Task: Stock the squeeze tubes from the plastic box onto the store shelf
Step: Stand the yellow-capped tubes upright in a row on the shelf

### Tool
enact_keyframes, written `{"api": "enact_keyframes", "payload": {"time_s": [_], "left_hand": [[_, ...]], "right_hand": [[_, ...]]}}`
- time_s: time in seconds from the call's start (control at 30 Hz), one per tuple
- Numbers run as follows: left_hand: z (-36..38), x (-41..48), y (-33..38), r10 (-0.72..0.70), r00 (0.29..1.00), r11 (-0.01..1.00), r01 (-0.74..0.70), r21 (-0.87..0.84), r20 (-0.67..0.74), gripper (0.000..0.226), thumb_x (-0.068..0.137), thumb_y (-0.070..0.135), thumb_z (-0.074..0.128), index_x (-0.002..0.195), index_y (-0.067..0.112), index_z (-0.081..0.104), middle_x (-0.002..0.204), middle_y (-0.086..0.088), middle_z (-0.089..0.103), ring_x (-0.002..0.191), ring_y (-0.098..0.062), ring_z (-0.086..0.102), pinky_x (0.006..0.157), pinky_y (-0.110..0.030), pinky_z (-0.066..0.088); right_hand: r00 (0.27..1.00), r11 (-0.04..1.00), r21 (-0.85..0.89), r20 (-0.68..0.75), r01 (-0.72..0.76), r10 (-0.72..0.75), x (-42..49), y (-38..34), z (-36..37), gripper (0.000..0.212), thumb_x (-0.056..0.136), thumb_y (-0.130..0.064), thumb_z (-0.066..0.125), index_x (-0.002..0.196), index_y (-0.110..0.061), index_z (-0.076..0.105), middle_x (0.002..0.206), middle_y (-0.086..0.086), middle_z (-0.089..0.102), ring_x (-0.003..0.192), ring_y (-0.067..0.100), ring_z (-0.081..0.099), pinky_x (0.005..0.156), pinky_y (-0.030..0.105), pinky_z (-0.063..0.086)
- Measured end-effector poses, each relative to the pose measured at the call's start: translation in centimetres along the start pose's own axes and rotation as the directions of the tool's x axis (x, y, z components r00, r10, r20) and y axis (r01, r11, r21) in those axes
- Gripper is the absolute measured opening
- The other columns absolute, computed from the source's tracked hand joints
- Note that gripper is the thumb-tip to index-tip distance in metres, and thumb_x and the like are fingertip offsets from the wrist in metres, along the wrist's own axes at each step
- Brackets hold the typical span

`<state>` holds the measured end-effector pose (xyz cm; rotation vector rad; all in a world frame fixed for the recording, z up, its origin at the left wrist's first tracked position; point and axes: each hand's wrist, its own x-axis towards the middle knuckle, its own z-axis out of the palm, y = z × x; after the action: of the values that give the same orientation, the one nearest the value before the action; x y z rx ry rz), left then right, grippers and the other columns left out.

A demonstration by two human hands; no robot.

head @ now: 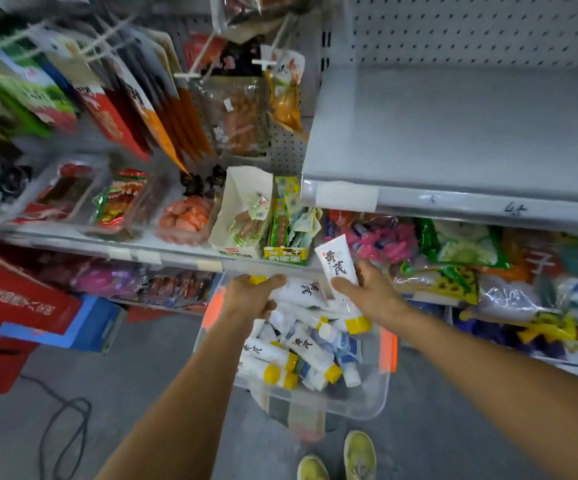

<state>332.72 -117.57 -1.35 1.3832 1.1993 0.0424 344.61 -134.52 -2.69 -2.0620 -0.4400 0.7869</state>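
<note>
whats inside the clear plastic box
The plastic box holds a pile of white squeeze tubes, most yellow-capped, a few white-capped with blue print. The left hand grips one at its far end; the right hand holds another. The pile hides the floor.

Dim, flat indoor light with a cool grey cast. The wide-angle lens bows the upper shelf (453, 133) at the edges. Hanging snack packets (107, 98) on the left smear with motion blur; the centre is sharper.
</note>
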Motion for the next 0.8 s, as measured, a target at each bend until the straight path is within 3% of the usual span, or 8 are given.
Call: {"api": "enact_keyframes", "payload": {"time_s": [0.2, 0.33, 0.43, 0.57, 0.7, 0.8], "left_hand": [[-1.0, -7.2, 4.6, -0.073, 0.950, 0.907, 0.190, -0.375, 0.305, 0.024, 0.089, 0.020, 0.065, 0.102, 0.001, 0.060, 0.077, -0.016, 0.064, 0.048, -0.019, 0.064, 0.043, -0.023, 0.052], [-1.6, -10.9, 6.9, 0.002, 0.881, 0.907, 0.198, -0.373, 0.473, 0.025, 0.093, 0.028, 0.048, 0.091, 0.005, 0.059, 0.062, -0.008, 0.059, 0.043, -0.013, 0.053, 0.037, -0.015, 0.039], [-2.5, -12.8, 8.2, 0.133, 0.890, 0.932, 0.038, -0.361, 0.436, 0.019, 0.087, 0.033, 0.061, 0.086, 0.015, 0.060, 0.063, -0.004, 0.058, 0.047, -0.011, 0.051, 0.037, -0.015, 0.036], [-3.5, -15.4, 10.7, 0.342, 0.872, 0.921, -0.238, -0.308, 0.349, 0.012, 0.089, 0.025, 0.065, 0.096, 0.015, 0.064, 0.073, -0.003, 0.064, 0.058, -0.014, 0.055, 0.043, -0.021, 0.044], [-3.6, -18.6, 14.7, 0.573, 0.793, 0.813, -0.518, -0.264, 0.209, 0.035, 0.085, 0.013, 0.071, 0.117, 0.012, 0.056, 0.105, -0.007, 0.069, 0.078, -0.019, 0.068, 0.050, -0.025, 0.053], [-3.1, -19.8, 17.5, 0.719, 0.683, 0.695, -0.710, -0.115, 0.127, 0.046, 0.081, 0.020, 0.076, 0.120, 0.020, 0.052, 0.109, 0.002, 0.067, 0.091, -0.014, 0.067, 0.067, -0.034, 0.059]], "right_hand": [[1.000, 0.976, 0.218, -0.017, 0.001, 0.003, -5.5, -8.2, -4.9, 0.027, 0.095, -0.031, 0.055, 0.109, -0.008, 0.055, 0.080, 0.013, 0.063, 0.042, 0.018, 0.059, 0.037, 0.026, 0.048], [1.000, 0.959, 0.283, 0.013, -0.005, 0.002, -8.5, -12.6, -7.3, 0.017, 0.091, -0.015, 0.057, 0.108, -0.012, 0.055, 0.070, 0.010, 0.060, 0.040, 0.018, 0.055, 0.036, 0.023, 0.045], [0.997, 0.964, 0.255, -0.018, 0.071, -0.069, -10.1, -14.7, -8.5, 0.034, 0.083, 0.000, 0.057, 0.115, -0.010, 0.052, 0.084, 0.007, 0.063, 0.058, 0.014, 0.060, 0.042, 0.018, 0.044], [0.981, 0.936, 0.293, -0.067, 0.195, -0.183, -11.3, -17.0, -10.0, 0.048, 0.076, 0.009, 0.064, 0.120, -0.008, 0.054, 0.112, 0.012, 0.066, 0.100, 0.030, 0.063, 0.069, 0.031, 0.050], [0.948, 0.883, 0.344, -0.123, 0.319, -0.295, -12.5, -19.6, -12.4, 0.045, 0.077, 0.006, 0.070, 0.110, -0.022, 0.059, 0.115, 0.011, 0.067, 0.101, 0.031, 0.066, 0.084, 0.047, 0.052], [0.910, 0.860, 0.298, -0.167, 0.414, -0.380, -13.6, -21.3, -14.6, 0.045, 0.079, -0.003, 0.073, 0.105, -0.036, 0.055, 0.114, 0.005, 0.067, 0.099, 0.031, 0.068, 0.081, 0.051, 0.054]]}}
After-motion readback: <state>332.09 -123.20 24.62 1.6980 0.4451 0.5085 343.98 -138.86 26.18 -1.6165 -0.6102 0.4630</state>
